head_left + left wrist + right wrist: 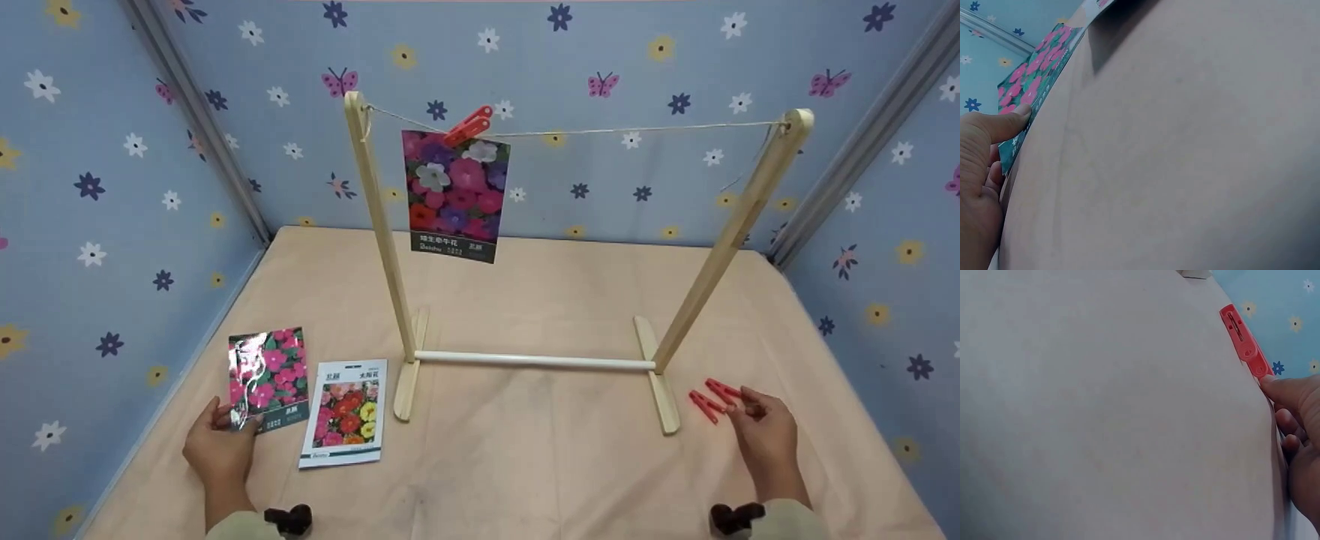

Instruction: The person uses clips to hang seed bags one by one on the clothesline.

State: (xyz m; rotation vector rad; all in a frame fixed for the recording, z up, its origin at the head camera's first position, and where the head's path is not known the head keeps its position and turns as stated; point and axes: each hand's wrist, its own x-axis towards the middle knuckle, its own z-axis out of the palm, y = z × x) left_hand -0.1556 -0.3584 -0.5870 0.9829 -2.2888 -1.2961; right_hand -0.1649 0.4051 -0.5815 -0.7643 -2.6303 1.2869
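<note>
**Blue flowered walls [547, 187] around a peach-coloured cloth [525, 435]: both hands pinching**

We note printed walls on three sides, the far one carrying white, navy and yellow flowers and pink butterflies. The cloth covers the work surface between them. On it stands a wooden frame [731, 241], two posts on flat feet joined low down by a white crossbar [535, 361]. A thin cord [637, 130] is strung between the post tops.

From the left part of the cord hangs a petunia packet [455, 195], its multicoloured flowers facing us, slightly tilted.

Two more packets are left of the frame. Outermost is the pink-flowered packet [277, 371], glare on its upper left; we cannot tell whether it lies flat. Between it and the frame's left foot lies the white-bordered packet [345, 415]. Their edges meet in the head view; contact not determinable.

Left hand [225, 446]: thumb over the pink-flowered packet's front, fingers behind, gripping its near edge. Right hand [769, 431]: thumb and forefinger pinch the end of a red clothespin [722, 391], right of the frame's right foot.

Smallest items, all red plastic: the pinched one; a loose clothespin [706, 406] just beside it on the cloth; and the line clothespin [463, 133], clamped over the petunia packet's top edge at the cord.
</note>
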